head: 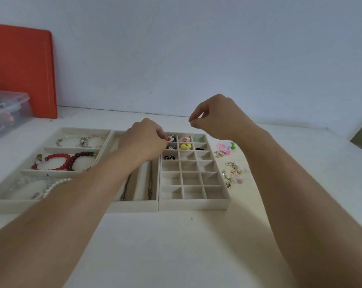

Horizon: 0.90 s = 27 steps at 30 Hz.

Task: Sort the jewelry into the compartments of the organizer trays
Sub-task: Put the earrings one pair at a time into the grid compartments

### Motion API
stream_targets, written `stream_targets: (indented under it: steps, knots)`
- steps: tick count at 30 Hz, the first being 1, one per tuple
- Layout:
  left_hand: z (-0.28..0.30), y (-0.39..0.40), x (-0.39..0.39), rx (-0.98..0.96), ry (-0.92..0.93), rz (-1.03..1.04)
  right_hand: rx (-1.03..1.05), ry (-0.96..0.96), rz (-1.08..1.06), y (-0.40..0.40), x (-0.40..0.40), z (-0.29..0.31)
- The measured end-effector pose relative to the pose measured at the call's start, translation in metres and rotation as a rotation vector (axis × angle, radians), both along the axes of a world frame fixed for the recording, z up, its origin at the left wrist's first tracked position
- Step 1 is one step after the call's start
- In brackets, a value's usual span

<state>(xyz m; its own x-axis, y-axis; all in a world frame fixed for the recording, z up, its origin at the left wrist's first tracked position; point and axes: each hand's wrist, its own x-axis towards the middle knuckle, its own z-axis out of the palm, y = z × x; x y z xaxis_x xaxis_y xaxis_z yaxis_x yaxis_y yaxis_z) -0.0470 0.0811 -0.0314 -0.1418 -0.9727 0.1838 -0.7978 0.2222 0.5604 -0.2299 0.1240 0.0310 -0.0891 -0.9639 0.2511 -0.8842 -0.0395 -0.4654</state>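
Trays, three, beige, felt-like and matte, sitting edge to edge on a white table.

Grid tray: rectangular, many small square cells, serving as landmark. Holding small stud earrings in its far rows: red-and-white piece, pink ring-shaped piece, pale green piece, round yellow pair, glossy black pieces, black-and-white round pair. Nearer rows showing bare lining.

Necklace tray: touching the grid tray's left side, long narrow channels, dark thin chains lying lengthwise.

Bracelet tray: further left of the grid tray, three wide compartments. Far one holding slim metallic charm bracelets; middle one holding round glassy red bead bracelets; near one holding a white pearl strand and pale translucent beads.

Loose earrings: just right of the grid tray on the table, gold-toned wire hooks with pale drops; beyond them a cluster of pink and green plastic pieces.

Left hand: hovering over the grid tray's far-left cells, fingers curled downward, tips close together; anything pinched there being too small to tell.

Right hand: raised above the grid tray's far right corner, thumb and forefinger pinching together; item between them too small to make out.

Orange flat board: far left of the grid tray, leaning on the wall. Clear plastic lidded box: standing before it.
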Motion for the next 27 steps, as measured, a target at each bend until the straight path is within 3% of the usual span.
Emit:
stream_targets:
  steps: [4,6,12,15,20,27]
  knots:
    - [0.002,0.005,-0.005,-0.023,0.119,-0.113,-0.191,-0.2,-0.09,0.016,-0.037,0.016]
    - [0.006,0.01,-0.009,-0.031,0.171,-0.159,-0.208,-0.202,-0.149,0.019,-0.06,0.009]
    - [0.01,0.028,-0.027,-0.062,0.134,-0.269,-0.042,-0.079,-0.267,0.027,-0.124,-0.063]
    - [0.011,0.035,-0.042,-0.047,0.108,-0.303,0.086,-0.014,-0.172,0.023,-0.134,-0.088]
    - [0.015,0.036,-0.072,-0.013,0.1,-0.335,0.19,0.252,0.029,0.01,-0.118,-0.099]
    - [0.009,0.029,-0.098,0.04,0.057,-0.305,0.153,0.342,-0.014,0.011,-0.122,-0.098]
